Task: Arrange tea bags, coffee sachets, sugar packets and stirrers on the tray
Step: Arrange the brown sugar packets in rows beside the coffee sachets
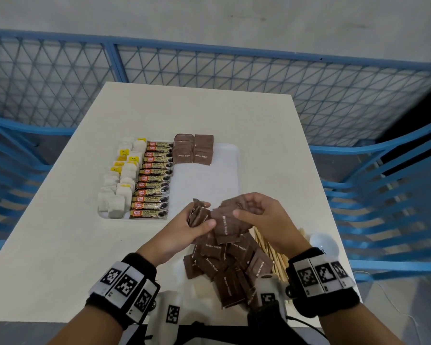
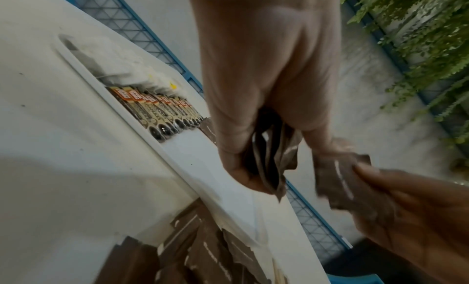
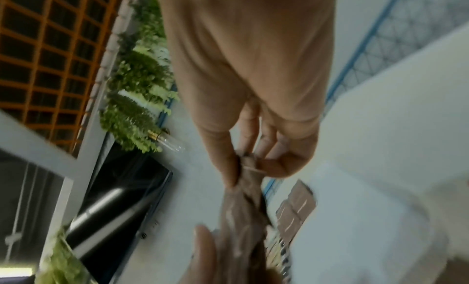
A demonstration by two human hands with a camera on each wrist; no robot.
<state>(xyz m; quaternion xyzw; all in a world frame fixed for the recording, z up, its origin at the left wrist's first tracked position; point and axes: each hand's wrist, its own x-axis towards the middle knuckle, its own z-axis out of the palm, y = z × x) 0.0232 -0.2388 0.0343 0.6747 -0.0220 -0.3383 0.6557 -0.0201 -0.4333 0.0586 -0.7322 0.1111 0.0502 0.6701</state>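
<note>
A white tray (image 1: pixel 230 168) on the table holds tea bags (image 1: pixel 121 180) at its left, a row of coffee sachets (image 1: pixel 154 180) beside them, and two stacks of brown sugar packets (image 1: pixel 193 150) at its far edge. Above the tray's near edge my left hand (image 1: pixel 197 224) grips a small bunch of brown sugar packets (image 2: pixel 271 162). My right hand (image 1: pixel 249 207) pinches more brown sugar packets (image 3: pixel 243 200) right beside it. A loose pile of brown sugar packets (image 1: pixel 224 267) lies on the table under my hands. Wooden stirrers (image 1: pixel 271 252) lie right of that pile, partly hidden by my right wrist.
The white table (image 1: pixel 60 245) has open surface on its left and far sides. A white round object (image 1: pixel 325 245) sits near the table's right edge. A blue mesh fence (image 1: pixel 209 68) surrounds the table.
</note>
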